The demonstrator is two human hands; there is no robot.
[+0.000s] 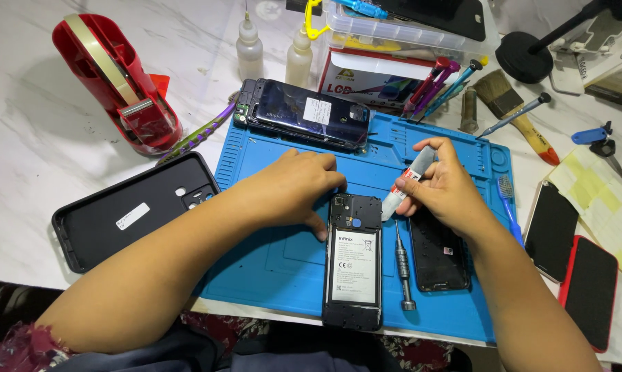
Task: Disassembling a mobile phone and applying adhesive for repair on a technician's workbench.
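Opened phone (353,258) (battery showing) steadied by flat left hand (294,189); right hand (443,186) grips glue tube (407,180).

Head view, steeply down, close over blue mat (283,269) (single camera)

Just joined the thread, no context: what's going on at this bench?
A person is working on an opened black smartphone with its battery exposed, lying on a blue silicone repair mat. The left hand steadies the phone's top edge; the right hand holds a small white glue tube with a red label, nozzle angled down toward the phone's upper right corner. A grey metal screwdriver lies beside the phone, and a black plastic back cover sits off the mat to the left.
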